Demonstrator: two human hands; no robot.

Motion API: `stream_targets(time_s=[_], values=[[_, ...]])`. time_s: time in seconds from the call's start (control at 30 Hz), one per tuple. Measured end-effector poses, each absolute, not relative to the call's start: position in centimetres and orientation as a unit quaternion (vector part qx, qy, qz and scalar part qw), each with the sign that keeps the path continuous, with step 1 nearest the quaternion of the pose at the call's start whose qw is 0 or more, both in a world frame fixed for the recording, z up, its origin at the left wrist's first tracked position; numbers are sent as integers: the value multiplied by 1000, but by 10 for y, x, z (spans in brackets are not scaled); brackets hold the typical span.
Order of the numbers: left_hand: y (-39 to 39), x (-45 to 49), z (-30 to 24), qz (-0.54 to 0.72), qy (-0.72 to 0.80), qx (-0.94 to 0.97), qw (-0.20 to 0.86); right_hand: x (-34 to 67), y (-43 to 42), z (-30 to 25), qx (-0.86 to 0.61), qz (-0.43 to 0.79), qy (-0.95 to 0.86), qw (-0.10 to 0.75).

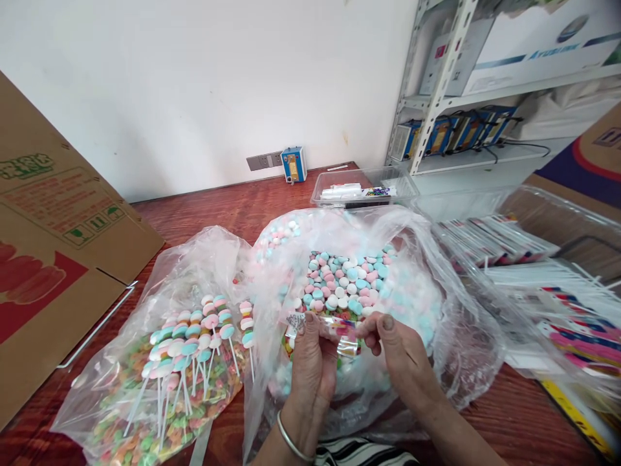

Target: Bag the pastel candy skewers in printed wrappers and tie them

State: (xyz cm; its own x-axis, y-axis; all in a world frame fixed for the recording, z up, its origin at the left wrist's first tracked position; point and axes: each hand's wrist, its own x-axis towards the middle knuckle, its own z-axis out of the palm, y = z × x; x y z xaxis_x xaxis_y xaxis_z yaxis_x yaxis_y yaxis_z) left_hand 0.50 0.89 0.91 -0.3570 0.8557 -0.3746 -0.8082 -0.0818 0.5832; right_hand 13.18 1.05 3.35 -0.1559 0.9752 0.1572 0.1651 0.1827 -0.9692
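My left hand (312, 362), with a bangle at the wrist, pinches one end of a small shiny printed plastic wrapper (343, 327). The fingers of my right hand (402, 349) are closed at the wrapper's other end; whether anything is inside it I cannot make out. Both hands are over an opened clear bag (468, 323) full of pink, blue and white candies (344, 285). Below the wrapper, some silvery film and colourful gummies partly show. To the left, several candy lollipops on white sticks (182, 349) lie on a bag of gummies (145, 440).
A cardboard box (63, 259) stands at the left. Behind the candy bag is a clear plastic tray (412, 184) with white rolls. Bins at right hold white sticks (524, 275) and printed wrappers (577, 336). A small blue device (294, 164) sits by the wall, near a metal shelf (444, 90).
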Motion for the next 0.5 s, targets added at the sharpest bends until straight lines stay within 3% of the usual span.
stream_targets(time_s=[0.17, 0.3, 0.4, 0.5], values=[[10, 2, 9, 755, 340, 3, 561, 133, -2, 39, -404, 353, -667, 517], [8, 2, 5, 776, 350, 61, 522, 127, -6, 37, -387, 329, -689, 517], [7, 2, 4, 779, 373, 97, 494, 126, -6, 34, -414, 334, -667, 522], [5, 2, 5, 769, 410, 113, 477, 126, -2, 32, -455, 414, -595, 517]])
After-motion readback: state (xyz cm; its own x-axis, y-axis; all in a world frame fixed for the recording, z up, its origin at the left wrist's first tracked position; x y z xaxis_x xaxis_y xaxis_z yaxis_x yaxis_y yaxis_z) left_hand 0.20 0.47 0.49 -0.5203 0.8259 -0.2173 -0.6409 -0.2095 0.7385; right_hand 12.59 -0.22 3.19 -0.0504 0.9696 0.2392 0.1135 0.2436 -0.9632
